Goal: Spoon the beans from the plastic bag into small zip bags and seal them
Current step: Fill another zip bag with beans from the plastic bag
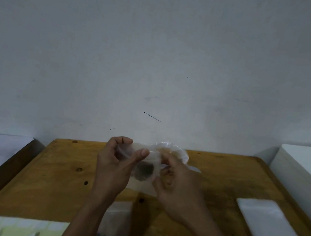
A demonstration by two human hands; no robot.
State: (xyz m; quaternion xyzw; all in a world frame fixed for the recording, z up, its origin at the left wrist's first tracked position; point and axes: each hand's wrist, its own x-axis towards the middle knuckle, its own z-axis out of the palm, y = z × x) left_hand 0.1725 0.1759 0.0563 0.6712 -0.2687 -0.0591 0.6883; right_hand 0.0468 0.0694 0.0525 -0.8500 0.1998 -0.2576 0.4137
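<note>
Clear zip bag point(145, 169) btwn both hands

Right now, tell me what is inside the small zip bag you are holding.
A dark clump of beans sits low in the small zip bag, pinched by the left hand and right hand. Blur and the fingers hide how many beans, and whether the top is sealed.

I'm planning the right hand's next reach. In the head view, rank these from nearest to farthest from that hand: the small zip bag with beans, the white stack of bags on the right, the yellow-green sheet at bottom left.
1. Small zip bag: pinched by the right hand and the left hand.
2. White stack of bags: on the table's right side.
3. Yellow-green sheet: bottom left, beyond the left arm.
</note>
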